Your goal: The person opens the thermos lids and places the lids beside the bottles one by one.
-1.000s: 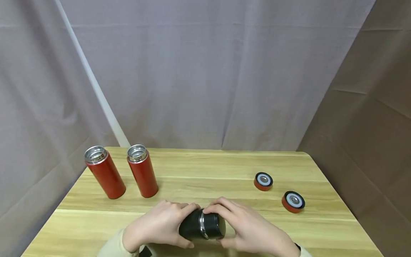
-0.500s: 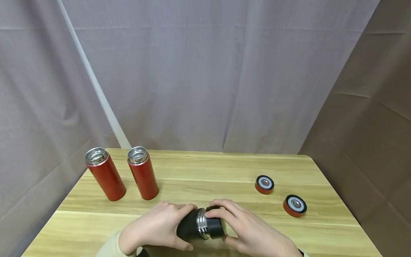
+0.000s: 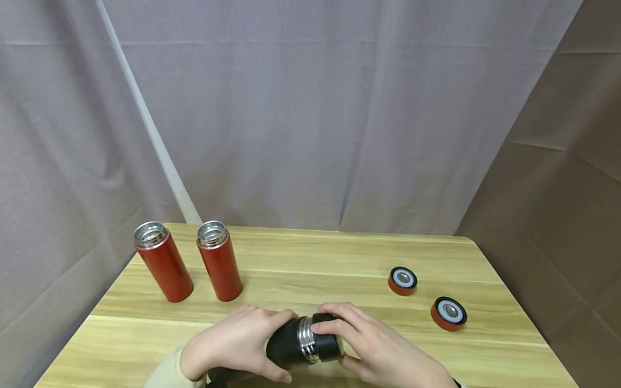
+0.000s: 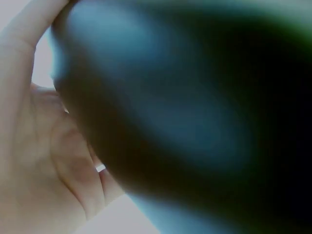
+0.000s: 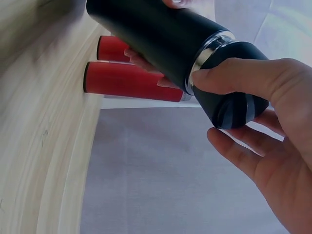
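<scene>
Low in the head view, my left hand grips the black body of a thermos bottle, which lies tilted with its mouth end toward the right. My right hand pinches its black lid between thumb and fingers. A threaded steel neck shows between body and lid, and the lid sits skewed at its end. In the right wrist view the thermos slants across the top, my thumb lying over the lid. The dark bottle fills most of the left wrist view, blurred.
Two red thermos bottles, one at the far left and one beside it, stand lidless on the wooden table. Two red-and-black lids, one farther back and one nearer, lie underside up at right. Grey curtains hang behind.
A second ago only a thin steel band showed between body and lid. The lid has shifted right and tilted, exposing more threaded neck. The whole head view has drifted slightly.
</scene>
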A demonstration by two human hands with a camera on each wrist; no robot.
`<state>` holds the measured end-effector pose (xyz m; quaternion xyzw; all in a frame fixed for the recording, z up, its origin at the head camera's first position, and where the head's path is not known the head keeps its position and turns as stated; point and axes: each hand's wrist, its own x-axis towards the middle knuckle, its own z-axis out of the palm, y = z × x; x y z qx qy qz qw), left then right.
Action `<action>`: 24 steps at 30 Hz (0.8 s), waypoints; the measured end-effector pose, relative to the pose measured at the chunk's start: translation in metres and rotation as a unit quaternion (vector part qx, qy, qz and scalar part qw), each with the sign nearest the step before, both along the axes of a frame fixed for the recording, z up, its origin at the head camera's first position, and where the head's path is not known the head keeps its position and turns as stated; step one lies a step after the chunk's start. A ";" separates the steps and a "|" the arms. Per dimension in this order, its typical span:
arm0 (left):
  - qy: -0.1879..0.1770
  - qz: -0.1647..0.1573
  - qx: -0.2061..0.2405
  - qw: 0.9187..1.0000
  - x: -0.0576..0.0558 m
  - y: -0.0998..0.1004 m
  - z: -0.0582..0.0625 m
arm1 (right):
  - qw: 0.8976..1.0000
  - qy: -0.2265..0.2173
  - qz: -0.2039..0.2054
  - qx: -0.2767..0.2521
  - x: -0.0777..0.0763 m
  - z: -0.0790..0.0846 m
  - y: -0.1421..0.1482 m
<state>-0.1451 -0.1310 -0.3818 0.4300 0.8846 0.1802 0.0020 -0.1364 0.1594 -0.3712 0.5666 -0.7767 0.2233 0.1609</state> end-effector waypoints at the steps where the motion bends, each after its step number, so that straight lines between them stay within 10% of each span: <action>1: -0.008 -0.005 0.003 1.000 0.000 -0.001 -0.001 | 1.000 0.003 0.005 -0.005 -0.001 0.000 0.000; 14: -0.042 -0.018 0.057 0.997 -0.001 -0.014 0.000 | 0.991 -0.098 -0.082 -0.034 -0.006 -0.013 0.024; 24: -0.002 0.061 0.124 0.990 0.011 -0.042 -0.005 | 0.960 -0.187 -0.208 -0.006 -0.037 -0.046 0.054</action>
